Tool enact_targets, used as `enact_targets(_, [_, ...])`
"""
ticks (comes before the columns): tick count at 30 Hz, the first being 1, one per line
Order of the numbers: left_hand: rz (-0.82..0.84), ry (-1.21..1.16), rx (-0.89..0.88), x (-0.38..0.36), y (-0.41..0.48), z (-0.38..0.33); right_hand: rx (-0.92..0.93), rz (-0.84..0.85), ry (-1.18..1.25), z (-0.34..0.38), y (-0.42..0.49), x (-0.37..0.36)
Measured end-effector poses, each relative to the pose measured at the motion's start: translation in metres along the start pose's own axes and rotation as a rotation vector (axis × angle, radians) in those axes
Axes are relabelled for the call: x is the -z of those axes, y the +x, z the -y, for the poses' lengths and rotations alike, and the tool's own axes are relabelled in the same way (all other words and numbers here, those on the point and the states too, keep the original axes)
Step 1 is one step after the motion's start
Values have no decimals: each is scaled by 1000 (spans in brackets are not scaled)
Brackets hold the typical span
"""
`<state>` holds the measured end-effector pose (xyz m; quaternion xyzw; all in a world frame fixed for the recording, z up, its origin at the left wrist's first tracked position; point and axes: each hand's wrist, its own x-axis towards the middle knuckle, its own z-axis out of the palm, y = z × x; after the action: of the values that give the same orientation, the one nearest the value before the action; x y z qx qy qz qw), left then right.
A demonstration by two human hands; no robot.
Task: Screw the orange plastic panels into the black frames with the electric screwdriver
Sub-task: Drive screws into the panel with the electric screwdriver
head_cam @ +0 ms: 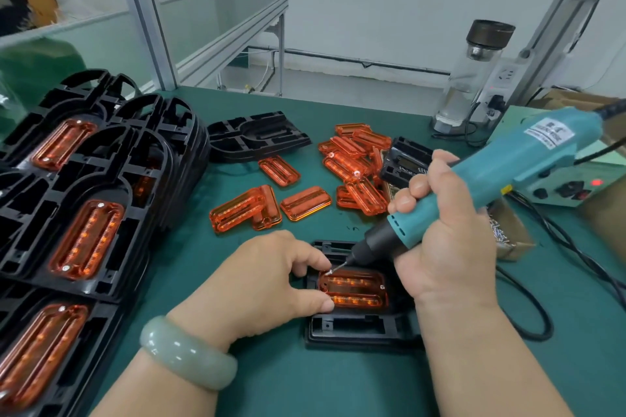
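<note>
A black frame (355,328) lies on the green mat in front of me with an orange panel (355,289) seated in it. My left hand (267,278) pinches the panel's left end between thumb and forefinger. My right hand (443,240) grips the teal electric screwdriver (481,179); its bit tip touches a screw (331,271) at the panel's upper left corner. A second screw (382,287) sits at the panel's right end.
Stacked black frames with orange panels fitted (84,213) fill the left side. Loose orange panels (352,162) and an empty black frame (257,139) lie behind. A box of screws (508,234), the driver's power unit (559,183), cables and a glass bottle (474,78) stand at the right.
</note>
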<state>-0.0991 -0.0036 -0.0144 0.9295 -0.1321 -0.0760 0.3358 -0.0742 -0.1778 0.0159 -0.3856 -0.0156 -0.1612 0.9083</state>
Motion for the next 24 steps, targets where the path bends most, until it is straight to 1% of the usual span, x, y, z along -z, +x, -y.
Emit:
enact_targets(6, [-1,-5,9,-4,1,-1,44,37,-91,-1,-3,0])
enact_targets(24, [3,-4,21,-5,0,-3,82,119,-193,2,-9,-3])
